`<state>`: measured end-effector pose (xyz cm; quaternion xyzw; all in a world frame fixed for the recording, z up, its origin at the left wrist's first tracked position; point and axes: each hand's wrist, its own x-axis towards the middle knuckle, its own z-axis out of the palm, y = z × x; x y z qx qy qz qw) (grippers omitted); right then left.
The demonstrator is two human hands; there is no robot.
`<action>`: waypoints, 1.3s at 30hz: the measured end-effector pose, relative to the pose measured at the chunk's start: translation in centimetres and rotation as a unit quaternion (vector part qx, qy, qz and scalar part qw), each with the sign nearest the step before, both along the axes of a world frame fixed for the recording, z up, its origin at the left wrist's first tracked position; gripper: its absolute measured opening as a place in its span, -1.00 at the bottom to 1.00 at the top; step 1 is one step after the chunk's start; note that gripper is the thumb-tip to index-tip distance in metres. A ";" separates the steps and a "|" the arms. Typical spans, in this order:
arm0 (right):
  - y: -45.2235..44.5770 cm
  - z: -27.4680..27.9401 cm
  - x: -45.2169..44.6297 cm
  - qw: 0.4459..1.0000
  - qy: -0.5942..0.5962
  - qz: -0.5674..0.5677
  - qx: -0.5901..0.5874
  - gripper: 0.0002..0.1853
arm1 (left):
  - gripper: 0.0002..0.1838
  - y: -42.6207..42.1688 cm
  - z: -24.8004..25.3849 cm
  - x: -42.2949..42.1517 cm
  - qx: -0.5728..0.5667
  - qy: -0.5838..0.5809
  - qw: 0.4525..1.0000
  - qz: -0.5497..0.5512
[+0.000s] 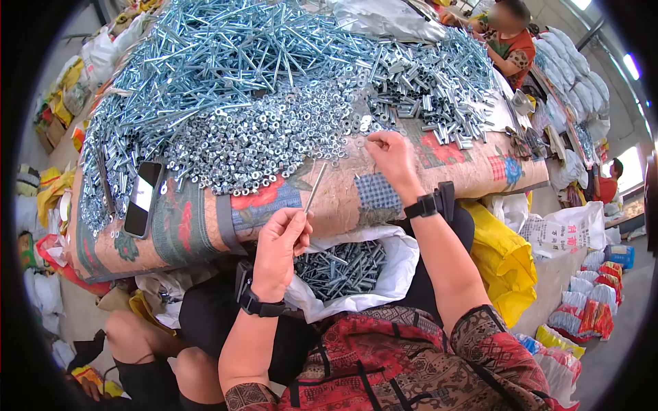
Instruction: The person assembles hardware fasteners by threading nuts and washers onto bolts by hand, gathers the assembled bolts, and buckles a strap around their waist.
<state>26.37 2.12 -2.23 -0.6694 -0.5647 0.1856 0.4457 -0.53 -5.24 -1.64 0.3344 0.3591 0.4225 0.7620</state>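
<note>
My left hand (279, 243) is closed, its thumb and fingers pinching a long thin metal bolt (315, 186) that points up and slightly right. Below it, a white sack (404, 264) holds many metal bolts (343, 270). My right hand (394, 159) is above the table's near side, fingertips drawn together beside a few flat washers (360, 125). Whatever it may hold between those fingertips is too small to make out. To its left spreads a heap of nuts (253, 144); beyond it lies a pile of metal sleeves (428, 89).
A big heap of long bolts (233, 48) covers the far left of the cloth-covered table (178, 233). A phone (144, 198) rests near its left edge. Another person (514, 51) sits at the far right. A yellow bag (497, 260) is by my right arm.
</note>
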 end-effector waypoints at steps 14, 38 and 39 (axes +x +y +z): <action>3.9 -0.1 0.1 0.997 -0.019 -0.027 -0.068 -0.84 | -0.85 0.1 -0.2 -0.6 -0.009 -0.023 0.999 0.025; 4.1 0.6 -3.4 0.940 -0.322 -0.075 -0.080 -0.86 | -0.86 0.3 -0.6 -1.2 -0.011 -0.018 0.999 0.034; 4.0 0.8 -3.3 0.939 -0.325 -0.073 -0.087 -0.86 | -0.86 0.3 -0.5 -1.2 -0.011 -0.017 0.999 0.034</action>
